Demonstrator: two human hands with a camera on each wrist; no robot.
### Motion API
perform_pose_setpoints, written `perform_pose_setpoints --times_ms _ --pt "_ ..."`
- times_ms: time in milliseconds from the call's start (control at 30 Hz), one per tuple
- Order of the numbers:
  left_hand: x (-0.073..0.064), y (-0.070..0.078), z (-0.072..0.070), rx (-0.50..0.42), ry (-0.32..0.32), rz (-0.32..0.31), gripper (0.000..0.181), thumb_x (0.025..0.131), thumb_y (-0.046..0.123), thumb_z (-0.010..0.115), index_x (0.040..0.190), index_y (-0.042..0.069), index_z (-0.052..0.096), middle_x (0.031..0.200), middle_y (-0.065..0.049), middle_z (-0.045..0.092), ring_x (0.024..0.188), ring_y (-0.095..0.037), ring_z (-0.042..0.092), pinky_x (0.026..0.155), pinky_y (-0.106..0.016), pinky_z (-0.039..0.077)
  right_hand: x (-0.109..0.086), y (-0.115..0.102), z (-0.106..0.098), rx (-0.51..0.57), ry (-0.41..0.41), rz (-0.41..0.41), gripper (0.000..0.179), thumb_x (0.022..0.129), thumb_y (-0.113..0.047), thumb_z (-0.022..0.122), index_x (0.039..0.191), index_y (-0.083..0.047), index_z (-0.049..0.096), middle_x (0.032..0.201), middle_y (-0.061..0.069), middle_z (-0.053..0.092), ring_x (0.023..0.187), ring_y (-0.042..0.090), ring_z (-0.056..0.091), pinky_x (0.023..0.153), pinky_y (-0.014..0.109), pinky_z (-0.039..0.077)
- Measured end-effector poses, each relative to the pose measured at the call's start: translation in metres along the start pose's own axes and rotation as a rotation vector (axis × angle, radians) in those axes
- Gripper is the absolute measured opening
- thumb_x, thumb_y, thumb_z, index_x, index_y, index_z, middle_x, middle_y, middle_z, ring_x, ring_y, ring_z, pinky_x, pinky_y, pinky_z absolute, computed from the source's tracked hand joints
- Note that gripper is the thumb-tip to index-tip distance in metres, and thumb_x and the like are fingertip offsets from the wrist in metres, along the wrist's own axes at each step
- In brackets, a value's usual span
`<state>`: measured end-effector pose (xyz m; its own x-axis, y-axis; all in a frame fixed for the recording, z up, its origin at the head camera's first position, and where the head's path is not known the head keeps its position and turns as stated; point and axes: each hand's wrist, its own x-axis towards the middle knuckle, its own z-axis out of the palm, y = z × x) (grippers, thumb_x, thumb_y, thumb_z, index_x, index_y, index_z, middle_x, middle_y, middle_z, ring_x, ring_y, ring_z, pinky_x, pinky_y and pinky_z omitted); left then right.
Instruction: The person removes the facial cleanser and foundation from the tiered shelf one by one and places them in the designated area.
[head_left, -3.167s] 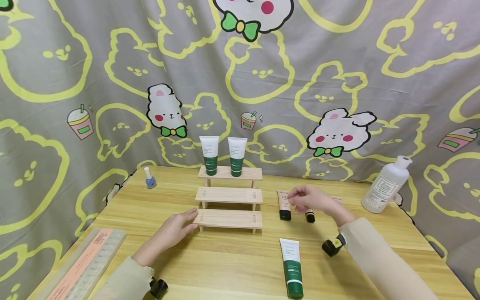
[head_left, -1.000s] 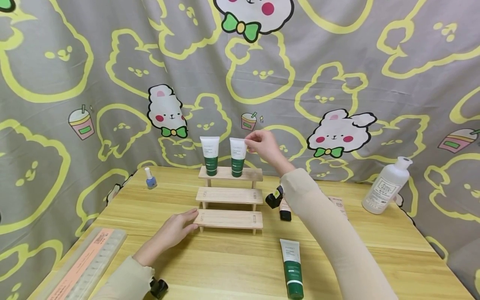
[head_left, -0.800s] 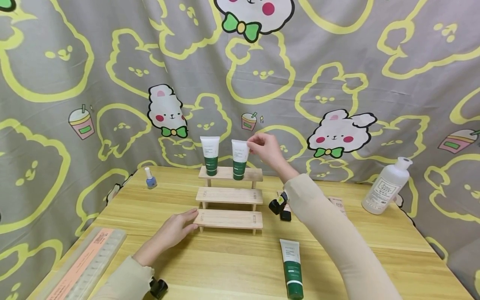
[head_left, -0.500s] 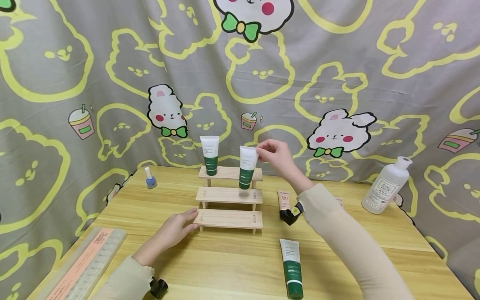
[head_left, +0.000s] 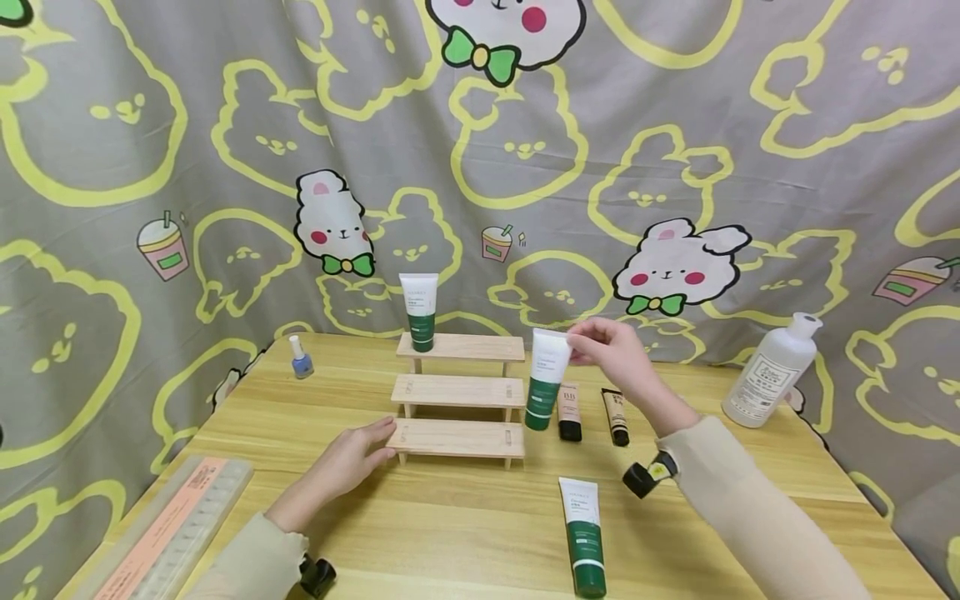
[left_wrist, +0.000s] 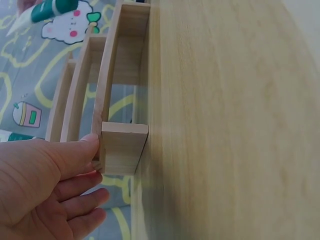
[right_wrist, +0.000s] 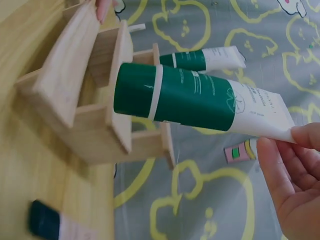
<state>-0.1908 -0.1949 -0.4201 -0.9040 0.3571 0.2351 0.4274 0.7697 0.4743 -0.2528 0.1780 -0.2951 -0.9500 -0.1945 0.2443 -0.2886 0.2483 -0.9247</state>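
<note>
My right hand (head_left: 618, 354) pinches a green and white squeeze tube (head_left: 547, 379) by its flat white end. The tube hangs cap down, slightly tilted, just right of the three-tier wooden display stand (head_left: 457, 392). In the right wrist view, thumb and fingers hold the tube (right_wrist: 195, 97) at the crimped edge. My left hand (head_left: 341, 467) holds the left end of the stand's lowest step, thumb (left_wrist: 82, 150) at the plank's edge in the left wrist view. A matching tube (head_left: 422, 312) stands cap down on the top step's left side. Another (head_left: 583, 537) lies on the table in front.
A BB cream tube (head_left: 570, 414) and a small black-capped tube (head_left: 617, 417) lie right of the stand. A white bottle (head_left: 772, 371) stands at the far right. Nail polish (head_left: 301, 358) is at back left, with a long clear case (head_left: 168, 529) at front left.
My right hand has taken the right-hand tube off the top step and carried it right, down and nearer, clear of the stand. My left hand has stayed put.
</note>
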Motion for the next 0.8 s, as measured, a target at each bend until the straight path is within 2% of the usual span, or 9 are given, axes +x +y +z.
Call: perform_pose_setpoints --times_ms 167,300,533,800 --pt "0.001 0.0 0.0 -0.003 -0.004 -0.008 0.041 0.087 0.009 0.063 0.123 -0.009 0.054 0.13 -0.023 0.047 0.116 -0.036 0.047 0.096 -0.046 0.039 -0.021 0.022 -0.021 -0.005 0.016 0.043 0.031 0.092 -0.015 0.058 0.102 0.013 0.054 0.089 0.016 0.058 0.076 0.018 0.062 0.074 0.035 0.055" --pt "0.0 -0.001 0.001 -0.003 -0.009 -0.014 0.042 0.087 0.009 0.063 0.124 -0.008 0.053 0.13 -0.022 0.047 0.117 -0.035 0.046 0.096 -0.046 0.039 -0.036 0.044 -0.038 -0.004 -0.002 0.105 0.032 0.093 -0.016 0.057 0.103 0.014 0.053 0.088 0.014 0.058 0.075 0.017 0.061 0.073 0.035 0.055" --pt "0.0 -0.001 0.001 -0.003 -0.007 -0.012 0.042 0.087 0.01 0.063 0.124 -0.008 0.053 0.131 -0.022 0.047 0.117 -0.035 0.046 0.096 -0.046 0.039 -0.061 0.079 -0.062 0.046 -0.152 0.206 0.03 0.092 -0.009 0.055 0.103 0.018 0.051 0.086 0.015 0.061 0.072 0.02 0.062 0.071 0.039 0.055" --pt "0.0 0.0 0.0 -0.004 -0.003 -0.004 0.042 0.087 0.01 0.063 0.124 -0.008 0.053 0.13 -0.022 0.048 0.116 -0.036 0.047 0.095 -0.047 0.039 -0.085 0.11 -0.079 0.151 -0.359 0.255 0.016 0.092 -0.005 0.051 0.097 0.009 0.055 0.084 0.008 0.061 0.072 0.016 0.06 0.068 0.034 0.055"
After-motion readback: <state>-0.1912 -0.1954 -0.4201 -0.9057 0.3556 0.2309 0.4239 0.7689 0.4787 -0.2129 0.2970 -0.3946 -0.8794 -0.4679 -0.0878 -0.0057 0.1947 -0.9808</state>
